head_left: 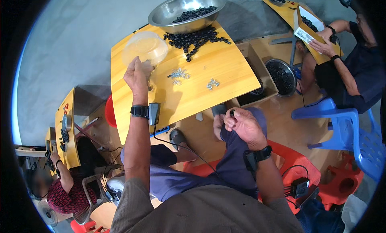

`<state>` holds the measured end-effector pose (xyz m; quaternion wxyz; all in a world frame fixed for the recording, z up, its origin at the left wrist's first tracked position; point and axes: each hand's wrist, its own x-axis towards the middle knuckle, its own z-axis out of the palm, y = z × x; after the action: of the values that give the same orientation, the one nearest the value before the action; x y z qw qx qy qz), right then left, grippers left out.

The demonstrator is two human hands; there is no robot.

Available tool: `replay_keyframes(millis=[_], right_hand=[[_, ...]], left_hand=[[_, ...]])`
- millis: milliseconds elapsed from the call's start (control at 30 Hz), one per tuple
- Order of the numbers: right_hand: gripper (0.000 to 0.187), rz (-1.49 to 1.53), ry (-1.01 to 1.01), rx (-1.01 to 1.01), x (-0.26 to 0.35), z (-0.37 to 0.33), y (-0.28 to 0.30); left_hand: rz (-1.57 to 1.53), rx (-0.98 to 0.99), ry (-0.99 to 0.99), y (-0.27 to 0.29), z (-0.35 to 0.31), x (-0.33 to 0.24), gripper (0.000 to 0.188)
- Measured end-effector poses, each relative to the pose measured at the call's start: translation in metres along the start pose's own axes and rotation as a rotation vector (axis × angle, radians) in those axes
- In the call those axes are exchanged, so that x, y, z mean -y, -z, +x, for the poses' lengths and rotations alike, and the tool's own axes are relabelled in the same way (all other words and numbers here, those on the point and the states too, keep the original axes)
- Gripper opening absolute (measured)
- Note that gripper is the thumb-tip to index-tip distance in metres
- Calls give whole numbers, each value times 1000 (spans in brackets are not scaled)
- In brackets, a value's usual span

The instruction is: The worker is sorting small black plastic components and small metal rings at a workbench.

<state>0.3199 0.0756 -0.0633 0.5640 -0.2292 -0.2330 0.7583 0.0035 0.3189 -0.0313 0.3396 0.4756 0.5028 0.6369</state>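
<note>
My left hand point(136, 78) reaches over the table to the near rim of a clear plastic bowl point(148, 42). Its fingers overlap the rim and are partly blurred, so their grip does not show. A few small dark pieces point(150, 88) lie beside this hand. Above my lap, my right hand point(245, 126) pinches a small black ring-shaped piece point(232, 112) between thumb and fingers. Two loose groups of small shiny metal parts, one larger point(179, 73) and one smaller point(213, 84), lie on the tabletop. Farther back spreads a pile of black rings point(193, 40).
A wide steel basin point(187, 14) with black pieces stands at the table's point(181, 102) far edge. Right of the table are a cardboard box point(257, 62) and a steel bowl point(280, 78) of black pieces. A co-worker point(350, 64) holds a white box; another person point(72, 190) works at left.
</note>
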Motion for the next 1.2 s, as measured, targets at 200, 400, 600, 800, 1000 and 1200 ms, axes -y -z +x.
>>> replay_keyframes(millis=[200,400,600,800,1000,1200], right_hand=[[32,40,-14,-24,8,-5,-2],[33,12,29,17,12,-4,3],[29,52,-30,26,3,-1,3],[31,46,4,6,11,-8,2],[29,75,6,35,15,-10,15],[26,90,-2,54,10,-4,12]], left_hand=[[-199,14,95,21,-5,-62,32],[23,263,52,9,-46,-90,27],[232,572,253,-87,-73,-46,36],[517,683,146,-167,-62,-19,24],[572,780,226,-162,-38,-29,31],[1004,634,-123,-125,-36,-21,20]])
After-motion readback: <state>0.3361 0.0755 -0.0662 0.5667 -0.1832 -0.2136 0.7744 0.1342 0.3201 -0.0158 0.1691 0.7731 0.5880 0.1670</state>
